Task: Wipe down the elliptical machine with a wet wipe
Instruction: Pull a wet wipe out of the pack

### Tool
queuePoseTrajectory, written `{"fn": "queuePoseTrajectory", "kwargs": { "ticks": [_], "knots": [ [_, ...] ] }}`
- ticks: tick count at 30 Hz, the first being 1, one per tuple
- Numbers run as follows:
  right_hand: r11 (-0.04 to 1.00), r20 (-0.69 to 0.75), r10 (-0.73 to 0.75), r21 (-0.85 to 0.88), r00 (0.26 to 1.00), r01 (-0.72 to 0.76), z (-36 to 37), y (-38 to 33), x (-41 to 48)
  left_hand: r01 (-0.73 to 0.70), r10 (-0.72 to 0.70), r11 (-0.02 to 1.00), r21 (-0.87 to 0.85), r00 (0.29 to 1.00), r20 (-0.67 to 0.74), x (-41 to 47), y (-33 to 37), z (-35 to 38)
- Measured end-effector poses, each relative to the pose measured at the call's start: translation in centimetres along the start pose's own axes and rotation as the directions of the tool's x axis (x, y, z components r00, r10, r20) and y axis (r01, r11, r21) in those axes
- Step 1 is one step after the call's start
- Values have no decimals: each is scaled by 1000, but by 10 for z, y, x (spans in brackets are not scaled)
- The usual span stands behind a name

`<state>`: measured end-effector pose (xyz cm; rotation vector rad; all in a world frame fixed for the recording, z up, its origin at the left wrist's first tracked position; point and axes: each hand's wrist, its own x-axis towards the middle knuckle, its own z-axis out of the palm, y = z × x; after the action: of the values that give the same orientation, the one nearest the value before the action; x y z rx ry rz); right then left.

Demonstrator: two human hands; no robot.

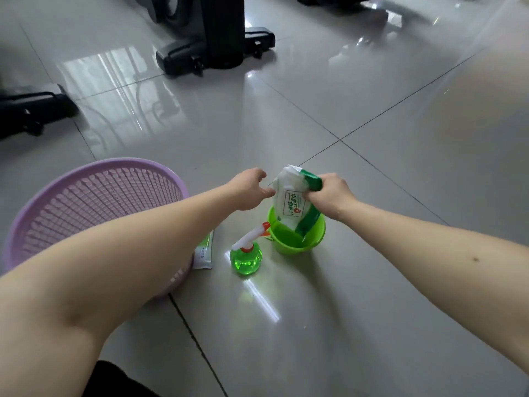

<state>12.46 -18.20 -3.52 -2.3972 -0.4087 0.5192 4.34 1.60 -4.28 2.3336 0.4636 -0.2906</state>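
the fingers of the right hand (pixel 329 196) are curled tight round the upper right edge of the wet wipe pack (pixel 289 199), bunching the green strip there. the left hand (pixel 249 187) sits just beside the pack's left edge with its fingers loosely curled and thumb forward, holding nothing; whether the thumb tip touches the film i cannot tell.

the pack stands tilted, its lower end down inside the small green bucket (pixel 312 245) and its top raised above the rim. it looks like a soft film pouch: light, floppy, and ready to crumple where it is squeezed, as it does under the right hand. the film is probably slick, and any moisture would make it more so. a grip on a seamed edge, as now, should hold better than on the flat face. to draw out a wipe, i judge one hand should steady the body while the other pinches at the flap on the printed face. a wipe itself will be limp, damp and easy to tear.

just beside the bucket stands a green spray bottle (pixel 246 256). a second pack (pixel 203 253) lies partly under the left forearm, against a lilac basket (pixel 120 161). all sit on the glossy tiled floor (pixel 372 138). the elliptical machine (pixel 211 38), untouched, stands well apart.
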Motion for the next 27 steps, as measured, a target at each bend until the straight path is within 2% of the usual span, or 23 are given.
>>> {"fn": "queuePoseTrajectory", "kwargs": {
  "ticks": [3, 6, 11, 15, 20, 23, 25, 27],
  "knots": [
    [991, 17, -52, 123, 998, 50, -17, -13, 3, -37, 42, 972, -232, 999, 18, 4, 5, -6],
    [970, 34, -87, 232, 996, 77, -29, -18, 8, -109, 114, 940, -323, 993, -4, 1, 10, -10],
    [880, 9, -41, 474, 999, 32, -33, -13, 18, -156, 123, 923, -352, 986, -116, -2, 15, -14],
    [796, 31, -2, 605, 1000, -17, -26, -10, 22, -115, 24, 908, -403, 974, -224, -2, 15, -12],
    [729, 196, 19, 669, 980, -148, -16, -8, 17, -66, -92, 869, -490, 952, -292, -1, 14, -17],
    [716, 204, 16, 681, 979, -154, -12, -7, 17, -49, -167, 854, -518, 917, -362, 0, 14, -17],
    [713, 192, 18, 685, 981, -147, -8, -7, 18, -11, -208, 882, -471, 888, -411, 1, 15, -15],
    [720, 171, 22, 681, 985, -134, -4, -8, 17, 44, -198, 942, -332, 872, -448, 2, 16, -13]
  ]
}}
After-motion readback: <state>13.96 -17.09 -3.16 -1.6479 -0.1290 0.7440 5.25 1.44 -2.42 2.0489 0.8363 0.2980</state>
